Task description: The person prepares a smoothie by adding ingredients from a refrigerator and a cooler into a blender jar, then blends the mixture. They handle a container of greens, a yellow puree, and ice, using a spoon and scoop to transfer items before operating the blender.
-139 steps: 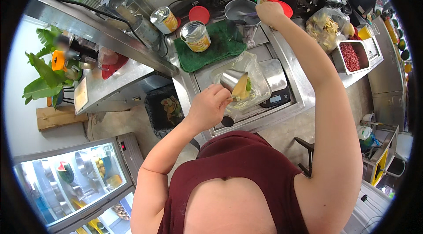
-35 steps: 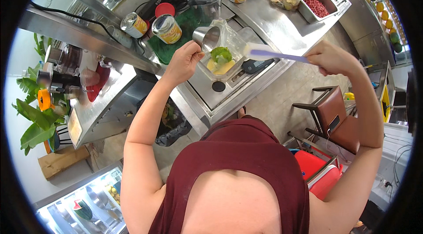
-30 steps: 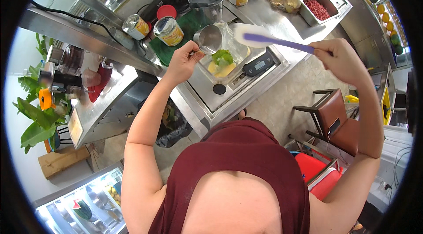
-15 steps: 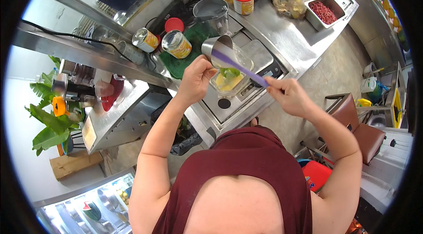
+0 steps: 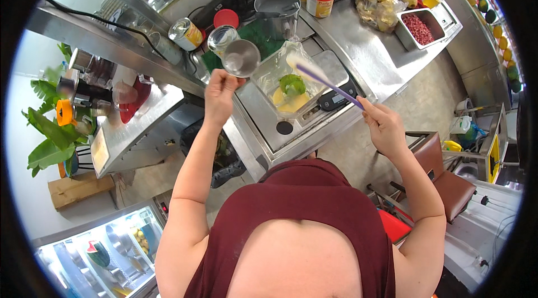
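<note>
While the left hand [image 5: 221,89] pinches the near side of the metal cup [image 5: 241,58], rim or handle being hard to tell, the right hand [image 5: 383,126] wraps its fingers round the purple-handled spatula [image 5: 341,93]. The cup, left of the clear container [image 5: 269,76], looks light, stiff and smooth; its edge suits a firm pinch. The spatula, its blurred head above the container, seems light, best gripped along the handle.

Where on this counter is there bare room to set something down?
The steel counter is widest open between the red-lidded cans, the bag, the metal pan and the scale. A narrower bare strip lies between the left hand and the plastic tub. It's crowded around the jug and green cloth.
</note>
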A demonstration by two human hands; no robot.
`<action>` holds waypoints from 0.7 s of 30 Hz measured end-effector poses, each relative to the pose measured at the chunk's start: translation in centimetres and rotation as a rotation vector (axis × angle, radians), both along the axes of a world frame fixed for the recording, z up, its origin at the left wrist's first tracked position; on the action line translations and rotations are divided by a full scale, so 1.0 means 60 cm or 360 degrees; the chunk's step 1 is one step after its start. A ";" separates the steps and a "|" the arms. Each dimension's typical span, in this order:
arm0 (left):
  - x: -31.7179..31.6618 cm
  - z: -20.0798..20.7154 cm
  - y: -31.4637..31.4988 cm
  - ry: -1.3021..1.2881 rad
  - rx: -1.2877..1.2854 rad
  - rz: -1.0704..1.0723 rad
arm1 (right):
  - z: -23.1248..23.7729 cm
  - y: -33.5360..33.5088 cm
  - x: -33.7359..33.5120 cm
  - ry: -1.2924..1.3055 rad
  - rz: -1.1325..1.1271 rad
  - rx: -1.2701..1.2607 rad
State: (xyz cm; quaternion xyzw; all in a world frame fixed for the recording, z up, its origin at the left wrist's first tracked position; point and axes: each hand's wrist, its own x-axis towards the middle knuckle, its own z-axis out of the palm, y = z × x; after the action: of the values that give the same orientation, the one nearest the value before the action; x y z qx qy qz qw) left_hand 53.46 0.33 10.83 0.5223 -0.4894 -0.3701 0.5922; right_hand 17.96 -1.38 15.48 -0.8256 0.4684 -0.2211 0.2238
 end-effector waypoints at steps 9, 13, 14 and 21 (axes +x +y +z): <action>0.066 -0.072 0.024 0.0815 0.0027 0.0237 | 0.121 0.037 -0.053 0.1035 0.0054 -0.0681; 0.084 -0.110 0.032 0.0844 0.0067 0.0392 | 0.173 0.026 -0.040 0.0838 -0.0002 -0.0355; 0.079 -0.113 0.029 0.0829 0.0141 0.0490 | 0.171 0.021 -0.028 0.0593 -0.0041 -0.0127; 0.072 -0.200 -0.002 0.0803 0.0360 0.0569 | 0.125 -0.050 -0.007 0.0366 -0.0302 0.1272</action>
State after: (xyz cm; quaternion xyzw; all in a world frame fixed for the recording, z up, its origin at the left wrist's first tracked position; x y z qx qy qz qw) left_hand 57.78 0.21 -1.15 0.5542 -0.1835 -0.4301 0.6886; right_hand 17.54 -4.38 22.97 -0.6465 0.6131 0.0516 0.4512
